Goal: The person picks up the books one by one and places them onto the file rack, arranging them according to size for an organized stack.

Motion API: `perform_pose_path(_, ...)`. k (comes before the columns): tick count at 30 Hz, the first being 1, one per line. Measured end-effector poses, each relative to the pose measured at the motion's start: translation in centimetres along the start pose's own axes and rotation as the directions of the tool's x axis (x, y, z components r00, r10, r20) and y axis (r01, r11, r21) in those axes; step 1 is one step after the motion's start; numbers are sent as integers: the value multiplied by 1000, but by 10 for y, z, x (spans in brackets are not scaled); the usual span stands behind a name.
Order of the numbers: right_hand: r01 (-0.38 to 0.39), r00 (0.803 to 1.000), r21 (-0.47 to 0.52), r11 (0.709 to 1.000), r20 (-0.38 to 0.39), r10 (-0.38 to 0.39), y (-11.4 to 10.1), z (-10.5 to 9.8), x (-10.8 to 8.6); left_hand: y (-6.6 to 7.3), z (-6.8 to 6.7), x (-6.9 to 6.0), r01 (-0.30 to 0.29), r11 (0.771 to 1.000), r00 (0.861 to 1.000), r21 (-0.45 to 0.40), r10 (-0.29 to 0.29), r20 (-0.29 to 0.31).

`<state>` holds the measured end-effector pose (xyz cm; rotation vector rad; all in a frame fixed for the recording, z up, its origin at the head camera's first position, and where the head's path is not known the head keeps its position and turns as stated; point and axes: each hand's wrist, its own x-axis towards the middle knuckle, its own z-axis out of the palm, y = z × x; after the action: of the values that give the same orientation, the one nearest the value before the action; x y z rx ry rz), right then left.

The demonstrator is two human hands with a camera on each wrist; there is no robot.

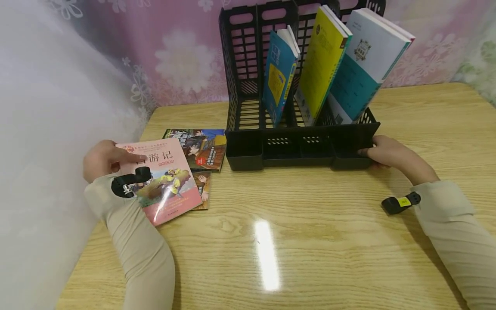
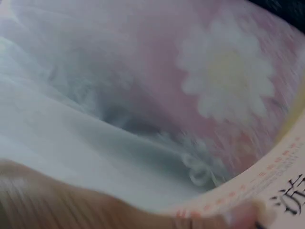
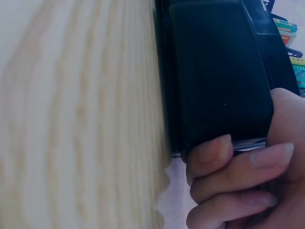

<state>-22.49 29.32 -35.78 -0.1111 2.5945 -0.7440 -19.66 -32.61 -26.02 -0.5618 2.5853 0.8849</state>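
Pink book (image 1: pixel 166 189): pinched, left fingers (image 1: pixel 133 157) | rack (image 1: pixel 298 161): gripped, right fingers (image 3: pixel 233 174) | racked: three books (image 1: pixel 321 64) | apparently pending, left: pink, two booklets (image 1: pixel 211 148)

Bright light; a white glare streaks the table (image 1: pixel 329 249) in front of the black rack (image 1: pixel 244 161), the pink book (image 1: pixel 186 202) left of it shines, and the left wrist view's flowered cloth (image 2: pixel 228 71) is blurred

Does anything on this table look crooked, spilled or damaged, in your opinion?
Nothing looks spilled or plainly damaged. The blue book, yellow book and white book in the black rack lean rightward instead of standing straight. The pink book, pinched by the left hand, slants across the booklets.
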Motion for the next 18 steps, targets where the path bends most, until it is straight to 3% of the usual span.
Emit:
perform_pose_path(3,-1,1000,-11,1000,-3,1,-1,0,0,4,-2,-1,-66,994,996,-86,71,50)
perform_pose_path(7,6,1000,-16,1000,0,-6,-1,0,0,12,-1,0,-134,973,976,-189,162,143)
perform_pose_path(12,5,1000,-18,1000,5,-5,-1,-1,-1,22,1,-8,-261,946,954,-191,283,98)
perform_pose_path(15,-7,1000,-22,1000,10,7,-2,-1,-1,33,2,-18,-374,896,919,-241,393,34)
perform_pose_path(16,-6,1000,-22,1000,10,7,-2,-1,-2,36,3,-21,-412,869,901,-272,434,20)
perform_pose_path(18,-6,1000,-17,1000,9,6,-1,-1,-1,44,5,-25,-499,787,845,-362,534,-4)
